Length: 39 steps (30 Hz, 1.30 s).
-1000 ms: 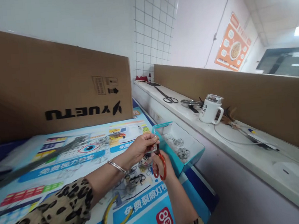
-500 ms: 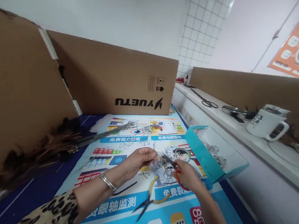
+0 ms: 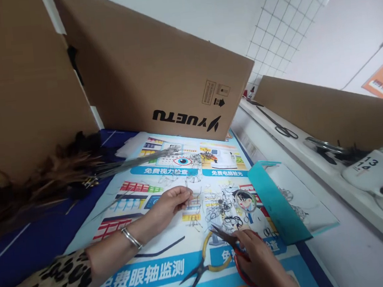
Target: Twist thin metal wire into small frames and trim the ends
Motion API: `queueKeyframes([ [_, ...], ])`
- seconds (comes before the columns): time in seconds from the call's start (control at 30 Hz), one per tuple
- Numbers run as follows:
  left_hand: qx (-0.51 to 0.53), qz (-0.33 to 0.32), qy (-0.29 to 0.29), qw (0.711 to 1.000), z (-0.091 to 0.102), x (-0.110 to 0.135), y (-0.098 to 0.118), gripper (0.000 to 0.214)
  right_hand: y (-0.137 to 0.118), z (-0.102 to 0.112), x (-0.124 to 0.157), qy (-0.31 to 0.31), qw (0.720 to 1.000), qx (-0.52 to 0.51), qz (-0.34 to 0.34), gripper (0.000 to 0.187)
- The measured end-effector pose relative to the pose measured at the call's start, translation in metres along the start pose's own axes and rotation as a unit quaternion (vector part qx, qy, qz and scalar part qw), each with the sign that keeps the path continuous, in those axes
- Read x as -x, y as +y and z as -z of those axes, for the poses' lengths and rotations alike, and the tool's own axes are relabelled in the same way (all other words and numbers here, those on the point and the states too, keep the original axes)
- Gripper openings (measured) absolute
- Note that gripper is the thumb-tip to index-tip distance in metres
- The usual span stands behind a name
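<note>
Thumb and forefinger of the left hand pinch closed on what looks like a thin grey wire piece, above the middle of the printed blue poster. It should be light, springy and easily bent, best pinched near one end. Near right, the right hand curls shut around red-handled steel scissors.

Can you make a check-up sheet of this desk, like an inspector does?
Surface: blue printed poster over a dark blue tabletop.
Job's things: red-handled scissors; thin metal wire piece; heap of small wire bits.
Clutter: yellow-handled pliers; brown feathers; teal shallow box.
Grippers: left hand pinches the wire piece; right hand has a grip on the scissors.
Cables: nothing seen.
Surroundings: brown cardboard box; white mug.
</note>
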<state>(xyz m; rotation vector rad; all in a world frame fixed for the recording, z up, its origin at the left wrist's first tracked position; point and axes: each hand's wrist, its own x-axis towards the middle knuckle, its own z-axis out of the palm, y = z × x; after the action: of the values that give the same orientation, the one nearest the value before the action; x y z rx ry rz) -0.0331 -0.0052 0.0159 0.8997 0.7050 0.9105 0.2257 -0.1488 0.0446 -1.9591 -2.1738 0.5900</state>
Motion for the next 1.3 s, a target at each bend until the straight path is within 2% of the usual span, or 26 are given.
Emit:
queueKeyframes([
  [0.3, -0.048, -0.054, 0.052, 0.996, 0.007, 0.002, -0.004, 0.019, -0.007, -0.004, -0.015, 0.005, 0.997, 0.079, -0.010, 0.047],
  [0.57, -0.051, -0.050, 0.096, 0.993, 0.014, -0.002, -0.004, 0.017, -0.009, 0.001, -0.018, -0.036, 0.983, 0.177, 0.014, 0.046],
  [0.73, -0.044, -0.037, 0.085, 0.995, 0.017, -0.004, -0.007, 0.019, -0.011, 0.009, -0.018, -0.047, 0.987, 0.152, 0.013, 0.040],
  [0.87, -0.049, -0.033, 0.083, 0.995, 0.020, -0.006, -0.011, 0.020, -0.012, 0.014, -0.016, -0.030, 0.990, 0.140, 0.005, 0.037],
  [1.13, -0.049, -0.012, 0.080, 0.996, 0.019, -0.006, -0.012, 0.023, -0.012, 0.008, -0.012, -0.040, 0.979, 0.198, -0.001, 0.034],
  [1.3, -0.062, -0.016, 0.075, 0.995, 0.019, -0.005, -0.013, 0.022, -0.022, 0.019, -0.010, -0.055, 0.968, 0.244, -0.002, 0.035],
])
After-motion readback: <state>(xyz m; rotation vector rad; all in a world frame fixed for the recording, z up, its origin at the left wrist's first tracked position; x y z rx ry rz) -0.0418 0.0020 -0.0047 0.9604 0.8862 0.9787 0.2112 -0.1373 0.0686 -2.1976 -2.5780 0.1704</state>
